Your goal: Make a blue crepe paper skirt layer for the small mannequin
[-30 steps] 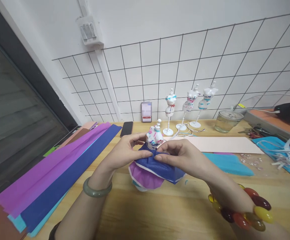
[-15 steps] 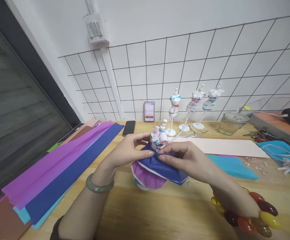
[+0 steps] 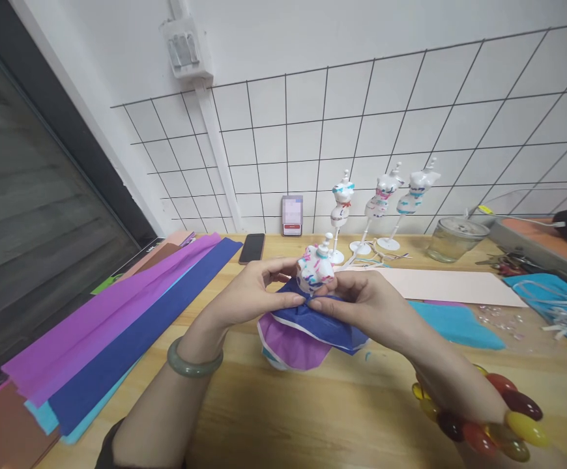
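Note:
A small white mannequin (image 3: 315,267) with pink, blue and teal marks leans a little between my hands. Dark blue crepe paper (image 3: 330,324) wraps its waist as a skirt layer with a white edge, above a purple paper layer (image 3: 296,342). My left hand (image 3: 268,290) grips the blue paper at the waist, thumb in front and fingers behind the mannequin. From the other side, my right hand (image 3: 362,303) pinches the same paper with thumb and fingers, close to the left thumb. The fingertips behind are partly hidden.
Three mannequins (image 3: 342,208) on stands are at the back, near a glass (image 3: 457,238). Two phones (image 3: 253,249) (image 3: 292,215) are by the wall. Coloured paper strips (image 3: 141,332) lie left; a pale strip (image 3: 440,286), turquoise paper (image 3: 454,324) and clear beads (image 3: 503,319) lie right.
The mannequin has tilted slightly to the right. My right index finger has shifted up and back behind the waist, while its thumb stays on the blue paper. The left hand is nearly still.

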